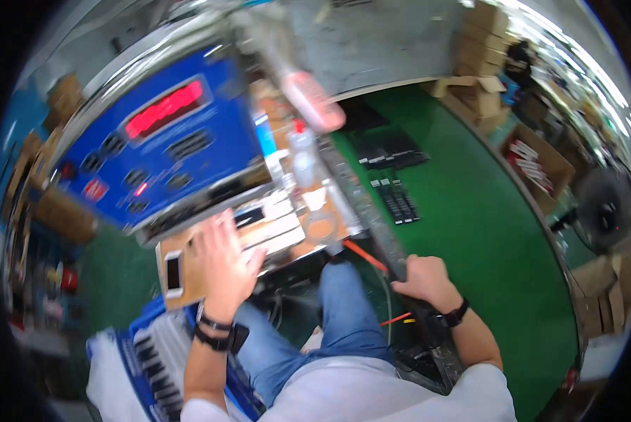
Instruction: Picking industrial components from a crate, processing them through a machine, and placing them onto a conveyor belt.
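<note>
My left hand (225,264) is open, fingers stretched toward the blue machine over a tan board (189,285); blur hides whether it touches. Beside it on the board lies a white piece with a black rectangle (173,273). Just past my fingertips are pale strips (277,228) and a small dark rectangular piece (250,216). My right hand (428,283) is closed at the dark bench edge (393,257); whatever is inside its curled fingers, if anything, is hidden. Both wrists wear dark bands.
A blue control panel (168,133) with a red display stands ahead left. Behind the strips are a clear bottle (303,158) and a pink-handled tool (312,102). Black pieces (396,198) lie on the green surface at right. A blue crate (143,366) holds white-and-black pieces; a fan (600,211) stands far right.
</note>
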Demonstrator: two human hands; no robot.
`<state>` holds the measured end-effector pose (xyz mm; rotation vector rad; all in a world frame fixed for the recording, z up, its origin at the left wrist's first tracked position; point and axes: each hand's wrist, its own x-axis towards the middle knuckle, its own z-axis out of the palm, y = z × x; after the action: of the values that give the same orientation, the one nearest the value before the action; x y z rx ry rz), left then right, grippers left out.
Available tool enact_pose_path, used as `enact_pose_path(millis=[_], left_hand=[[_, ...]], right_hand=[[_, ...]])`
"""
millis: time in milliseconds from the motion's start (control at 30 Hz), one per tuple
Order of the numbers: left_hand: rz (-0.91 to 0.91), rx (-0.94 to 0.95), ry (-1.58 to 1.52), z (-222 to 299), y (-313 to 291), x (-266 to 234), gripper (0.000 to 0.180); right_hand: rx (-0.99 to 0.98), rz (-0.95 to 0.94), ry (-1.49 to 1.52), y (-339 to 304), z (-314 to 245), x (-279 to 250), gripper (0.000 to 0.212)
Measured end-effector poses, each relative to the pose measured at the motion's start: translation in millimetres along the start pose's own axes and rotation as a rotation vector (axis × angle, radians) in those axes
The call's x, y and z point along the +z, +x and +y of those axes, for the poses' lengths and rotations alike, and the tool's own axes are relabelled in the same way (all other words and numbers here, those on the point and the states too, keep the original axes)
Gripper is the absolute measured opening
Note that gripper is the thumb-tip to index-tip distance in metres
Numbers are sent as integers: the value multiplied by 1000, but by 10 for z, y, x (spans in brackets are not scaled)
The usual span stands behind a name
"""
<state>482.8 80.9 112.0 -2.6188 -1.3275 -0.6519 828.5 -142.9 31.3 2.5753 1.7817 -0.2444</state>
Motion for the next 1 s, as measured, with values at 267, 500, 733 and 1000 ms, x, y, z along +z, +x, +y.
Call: enact_pose_path(millis=[267, 500, 733, 1000], left_hand=[[-4, -18, 26, 181, -26, 146, 112], [65, 324, -161, 481, 79, 107, 101], [212, 500, -495, 169, -764, 89, 64], [327, -40, -460, -704, -1924, 160, 44]], right_hand=[[-74, 85, 57, 46, -82, 251, 55], [-68, 60, 56, 20, -39, 272, 57], [-71, 72, 62, -44, -50, 281, 59], [-107, 214, -7, 104, -221, -180, 59]])
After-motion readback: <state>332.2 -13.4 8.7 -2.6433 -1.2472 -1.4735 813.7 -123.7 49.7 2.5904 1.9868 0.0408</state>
